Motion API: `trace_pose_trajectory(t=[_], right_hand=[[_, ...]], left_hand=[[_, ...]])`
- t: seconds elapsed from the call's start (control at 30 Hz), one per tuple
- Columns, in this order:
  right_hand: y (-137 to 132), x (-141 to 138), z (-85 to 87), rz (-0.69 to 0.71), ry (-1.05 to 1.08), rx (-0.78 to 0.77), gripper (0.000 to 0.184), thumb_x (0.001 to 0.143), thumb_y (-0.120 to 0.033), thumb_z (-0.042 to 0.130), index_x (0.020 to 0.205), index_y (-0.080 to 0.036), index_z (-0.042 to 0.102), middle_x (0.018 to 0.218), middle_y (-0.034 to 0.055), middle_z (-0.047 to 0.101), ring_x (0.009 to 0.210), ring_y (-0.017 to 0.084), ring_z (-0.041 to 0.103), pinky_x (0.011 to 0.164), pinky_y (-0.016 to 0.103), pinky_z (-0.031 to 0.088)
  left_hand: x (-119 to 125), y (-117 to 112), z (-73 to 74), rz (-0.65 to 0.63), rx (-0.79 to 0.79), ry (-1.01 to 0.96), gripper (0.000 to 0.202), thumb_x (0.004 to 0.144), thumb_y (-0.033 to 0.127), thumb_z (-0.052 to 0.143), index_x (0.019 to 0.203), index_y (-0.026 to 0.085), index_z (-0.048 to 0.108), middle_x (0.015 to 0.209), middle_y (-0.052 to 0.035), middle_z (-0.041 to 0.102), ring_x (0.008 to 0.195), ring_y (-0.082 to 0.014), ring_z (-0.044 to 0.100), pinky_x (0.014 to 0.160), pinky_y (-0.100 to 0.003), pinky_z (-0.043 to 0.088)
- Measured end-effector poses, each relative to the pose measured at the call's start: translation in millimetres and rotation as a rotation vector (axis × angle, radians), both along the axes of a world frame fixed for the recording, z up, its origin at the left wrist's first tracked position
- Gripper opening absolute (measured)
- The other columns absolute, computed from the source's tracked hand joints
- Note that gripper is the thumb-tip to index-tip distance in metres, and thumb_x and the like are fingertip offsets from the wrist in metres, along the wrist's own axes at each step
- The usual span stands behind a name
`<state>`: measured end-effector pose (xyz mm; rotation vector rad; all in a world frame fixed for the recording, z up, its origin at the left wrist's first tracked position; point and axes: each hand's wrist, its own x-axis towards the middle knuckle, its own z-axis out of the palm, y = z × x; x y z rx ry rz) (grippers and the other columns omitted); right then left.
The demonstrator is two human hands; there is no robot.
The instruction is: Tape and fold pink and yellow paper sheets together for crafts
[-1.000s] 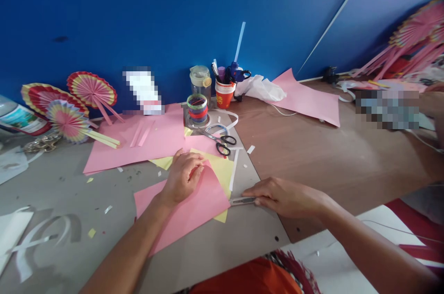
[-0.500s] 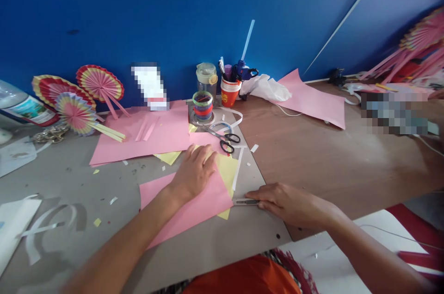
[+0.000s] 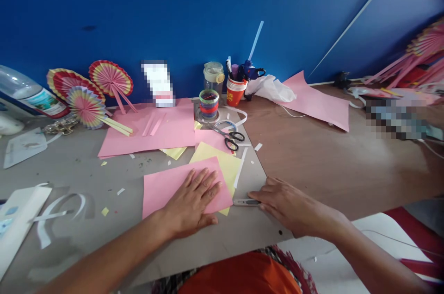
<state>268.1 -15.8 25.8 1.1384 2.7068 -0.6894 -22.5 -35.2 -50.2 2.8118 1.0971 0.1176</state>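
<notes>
My left hand (image 3: 194, 201) lies flat with its fingers apart on a pink paper sheet (image 3: 161, 187), pressing it against the table. Part of a yellow paper sheet (image 3: 225, 169) shows beneath the pink one at its right and far side. Between the fingers of my right hand (image 3: 284, 203) is a utility knife (image 3: 245, 202), held low at the table. Its tip is at the right corner of the pink sheet; whether it touches the paper I cannot tell. Black-handled scissors (image 3: 234, 140) rest beyond the yellow sheet.
Larger pink sheets (image 3: 166, 132) with thin strips lie farther back. Folded paper fans (image 3: 111, 83) and a plastic bottle (image 3: 41, 99) are at the left. A red paper cup (image 3: 236, 92) with tools stands by the blue wall (image 3: 194, 11). Paper scraps dot the grey table (image 3: 86, 187).
My left hand has come nearer to me and now lies flat on the pink sheet. The sheet's near edge has folded or turned under. My right hand keeps the knife at the corner.
</notes>
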Motion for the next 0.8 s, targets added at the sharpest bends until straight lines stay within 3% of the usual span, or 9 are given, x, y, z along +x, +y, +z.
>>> trace_pose_trajectory(t=[0.1, 0.2, 0.37, 0.8], right_hand=[[-6, -2, -4.1, 0.011, -0.001, -0.009, 0.031, 0.093, -0.023, 0.043, 0.119, -0.02, 0.062, 0.088, 0.0079, 0.066, 0.084, 0.022, 0.057, 0.076, 0.033, 0.043], [-14, -3, -18.5, 0.043, 0.018, 0.092, 0.039, 0.093, -0.019, 0.041, 0.13, -0.019, 0.054, 0.082, 0.0075, 0.064, 0.079, 0.022, 0.054, 0.074, 0.033, 0.042], [-27, 1, -40.8, 0.091, 0.032, 0.268, 0.045, 0.091, -0.012, 0.041, 0.135, -0.02, 0.049, 0.076, 0.0063, 0.059, 0.074, 0.02, 0.049, 0.073, 0.033, 0.038], [-35, -1, -37.6, 0.095, 0.005, 0.25, 0.043, 0.091, -0.012, 0.041, 0.133, -0.018, 0.05, 0.077, 0.0071, 0.06, 0.073, 0.02, 0.048, 0.071, 0.033, 0.039]], left_hand=[[-2, 2, 2.7, -0.009, -0.012, -0.022, 0.084, 0.084, 0.074, 0.028, 0.146, 0.018, 0.033, 0.152, -0.0139, 0.03, 0.142, -0.035, 0.019, 0.114, -0.053, 0.01], [-4, 3, 4.8, -0.028, -0.039, -0.031, 0.084, 0.084, 0.074, 0.028, 0.147, 0.019, 0.029, 0.152, -0.0145, 0.03, 0.142, -0.0353, 0.019, 0.113, -0.055, 0.01], [-7, 5, 6.9, -0.056, -0.086, -0.031, 0.077, 0.084, 0.074, 0.031, 0.148, 0.033, 0.023, 0.155, -0.0106, 0.023, 0.142, -0.0371, 0.016, 0.111, -0.058, 0.012], [-5, 5, 13.2, -0.057, -0.161, 0.004, 0.074, 0.085, 0.073, 0.028, 0.148, 0.034, 0.023, 0.156, -0.0124, 0.017, 0.142, -0.0409, 0.013, 0.109, -0.063, 0.013]])
